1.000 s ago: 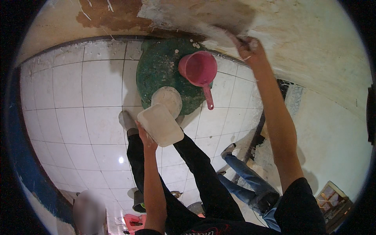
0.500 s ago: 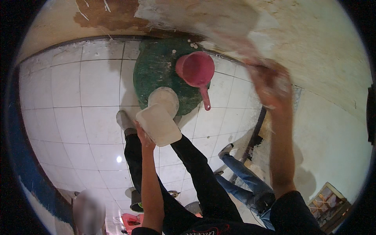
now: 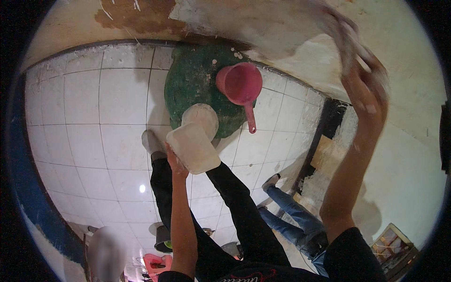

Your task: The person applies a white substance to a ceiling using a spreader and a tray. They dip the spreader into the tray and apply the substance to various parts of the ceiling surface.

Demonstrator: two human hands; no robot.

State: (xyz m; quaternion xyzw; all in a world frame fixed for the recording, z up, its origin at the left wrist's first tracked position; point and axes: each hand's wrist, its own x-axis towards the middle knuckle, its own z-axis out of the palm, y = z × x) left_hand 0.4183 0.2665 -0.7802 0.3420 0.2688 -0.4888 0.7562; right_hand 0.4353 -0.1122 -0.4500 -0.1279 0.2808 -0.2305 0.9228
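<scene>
My left hand [image 3: 177,162] grips the edge of a cream-coloured rectangular tub [image 3: 195,148] with rounded corners, held above the floor; whether anything is in it I cannot make out. Up at the right, my right hand [image 3: 369,87] is raised close to the wall [image 3: 300,47], dusted with white and smeared by motion. Whether it holds a tool is not clear. Just beyond the tub, a round pale container [image 3: 203,114] stands on a stained green round surface [image 3: 188,84], partly hidden by the tub. A pink dipper [image 3: 242,84] with its handle toward me sits there too.
White floor tiles [image 3: 122,98] stretch around my feet. At the right, another person's legs in blue jeans [image 3: 291,211] are near the wall. A dark bucket [image 3: 163,239] and a red plastic object [image 3: 154,263] are at the lower edge. A wooden frame [image 3: 392,244] lies lower right.
My right hand has moved right and upward along the wall. My left hand keeps hold of the tub, nearly in place. The view has shifted slightly.
</scene>
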